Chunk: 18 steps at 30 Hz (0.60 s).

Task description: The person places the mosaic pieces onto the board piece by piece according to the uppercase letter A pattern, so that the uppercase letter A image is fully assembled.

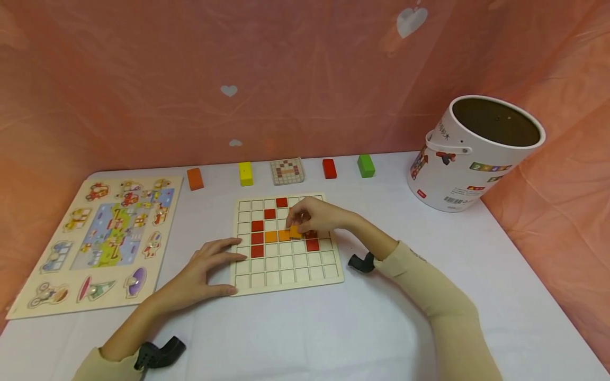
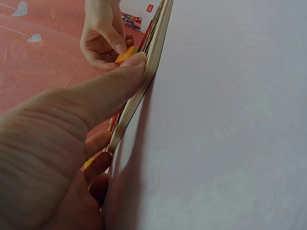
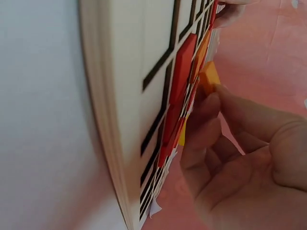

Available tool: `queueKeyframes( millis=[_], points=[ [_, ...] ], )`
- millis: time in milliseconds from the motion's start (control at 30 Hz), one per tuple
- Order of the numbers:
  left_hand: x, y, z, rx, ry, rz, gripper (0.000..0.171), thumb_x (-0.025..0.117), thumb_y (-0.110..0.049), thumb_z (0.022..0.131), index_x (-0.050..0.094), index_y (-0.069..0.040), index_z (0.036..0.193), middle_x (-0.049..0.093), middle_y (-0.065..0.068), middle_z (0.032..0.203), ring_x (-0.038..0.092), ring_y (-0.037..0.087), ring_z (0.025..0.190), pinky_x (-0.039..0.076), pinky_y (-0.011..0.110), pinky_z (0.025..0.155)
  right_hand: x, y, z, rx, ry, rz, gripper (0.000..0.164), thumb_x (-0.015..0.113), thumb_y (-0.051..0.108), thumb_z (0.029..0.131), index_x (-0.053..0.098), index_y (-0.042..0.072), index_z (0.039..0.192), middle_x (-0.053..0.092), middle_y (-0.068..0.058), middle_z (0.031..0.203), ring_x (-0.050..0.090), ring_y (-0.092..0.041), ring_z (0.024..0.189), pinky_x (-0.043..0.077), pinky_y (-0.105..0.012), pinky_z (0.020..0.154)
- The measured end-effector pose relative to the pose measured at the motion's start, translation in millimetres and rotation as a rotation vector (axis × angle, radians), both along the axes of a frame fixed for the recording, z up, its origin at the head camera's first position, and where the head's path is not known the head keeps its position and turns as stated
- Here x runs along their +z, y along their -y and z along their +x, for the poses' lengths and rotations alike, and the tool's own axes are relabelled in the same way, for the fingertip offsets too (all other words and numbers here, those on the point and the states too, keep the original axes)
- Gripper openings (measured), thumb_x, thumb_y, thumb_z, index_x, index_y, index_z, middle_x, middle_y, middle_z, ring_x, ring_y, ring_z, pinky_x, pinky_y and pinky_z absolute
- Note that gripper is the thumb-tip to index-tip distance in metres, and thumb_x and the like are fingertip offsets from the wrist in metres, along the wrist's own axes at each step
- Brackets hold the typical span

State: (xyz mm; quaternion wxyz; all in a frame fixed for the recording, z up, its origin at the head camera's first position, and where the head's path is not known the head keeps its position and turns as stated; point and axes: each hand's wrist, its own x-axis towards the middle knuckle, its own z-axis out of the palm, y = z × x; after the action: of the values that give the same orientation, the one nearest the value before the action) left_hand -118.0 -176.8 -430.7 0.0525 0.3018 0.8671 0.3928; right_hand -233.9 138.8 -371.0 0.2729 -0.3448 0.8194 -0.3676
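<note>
A wooden grid board (image 1: 288, 278) lies on the table, with red square tiles (image 1: 257, 238) and orange tiles (image 1: 270, 237) set in some of its cells. My right hand (image 1: 320, 215) pinches an orange square tile (image 1: 295, 232) between thumb and fingers over the board's middle row. In the right wrist view this tile (image 3: 209, 76) is tilted at the fingertips, close to the board's surface. My left hand (image 1: 207, 269) rests at the board's left edge, fingers spread. Its thumb (image 2: 115, 86) touches the edge in the left wrist view. The right hand hides some cells.
Behind the board stand orange (image 1: 195, 179), yellow (image 1: 245, 173), red (image 1: 329, 169) and green (image 1: 366, 165) blocks. A small pattern card (image 1: 287, 171) lies among them. At left is a picture puzzle board (image 1: 157, 275); a white bucket (image 1: 457, 174) stands at the back right.
</note>
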Motion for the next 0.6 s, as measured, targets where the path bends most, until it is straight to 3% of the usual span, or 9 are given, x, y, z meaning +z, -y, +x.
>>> queueKeyframes(
  millis=[300, 600],
  points=[
    [-0.3, 0.3, -0.2, -0.005, -0.002, 0.006, 0.057, 0.085, -0.030, 0.079, 0.065, -0.016, 0.130, 0.040, 0.010, 0.153, 0.029, 0.040, 0.139, 0.018, 0.066, 0.104, -2.4, 4.8, -3.4, 0.042, -0.039, 0.041, 0.011, 0.068, -0.006, 0.089, 0.067, -0.001, 0.100, 0.061, -0.007, 0.087, 0.052, -0.017, 0.082, 0.044, -0.022, 0.072],
    [0.8, -2.1, 0.8, 0.001, 0.029, 0.002, 0.058, 0.084, -0.031, 0.079, 0.064, -0.016, 0.132, 0.038, 0.010, 0.154, 0.027, 0.040, 0.140, 0.018, 0.066, 0.104, -1.5, 1.7, 4.5, -0.012, -0.126, 0.133, 0.011, 0.070, 0.001, 0.091, 0.074, 0.005, 0.100, 0.061, -0.001, 0.084, 0.051, -0.018, 0.085, 0.042, -0.025, 0.076]
  ],
)
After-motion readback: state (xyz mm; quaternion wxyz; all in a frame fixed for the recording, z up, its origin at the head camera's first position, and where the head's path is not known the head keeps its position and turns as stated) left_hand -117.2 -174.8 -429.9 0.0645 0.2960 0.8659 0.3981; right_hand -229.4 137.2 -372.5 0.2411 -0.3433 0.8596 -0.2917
